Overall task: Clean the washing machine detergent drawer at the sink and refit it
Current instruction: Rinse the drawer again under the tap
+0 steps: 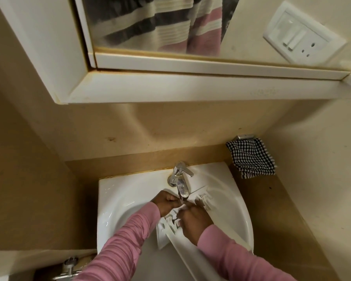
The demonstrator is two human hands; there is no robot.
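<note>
Beige bathroom corner: white ceramic basin point(114, 199), chrome lever tap point(180, 179). Lying in basin below spout: white plastic detergent drawer point(166, 230). Fingers curled, gripping drawer: left hand point(166, 201) by spout, right hand point(195, 220) nearer front. Water flow: cannot tell. Step, by appearance: washing. Next: rinse every compartment, then carry to machine.

White sink point(114, 191), wall-mounted in a tan corner. Chrome tap point(179, 179) on back rim. White detergent drawer point(165, 230) lies in basin, just in front of tap.
</note>
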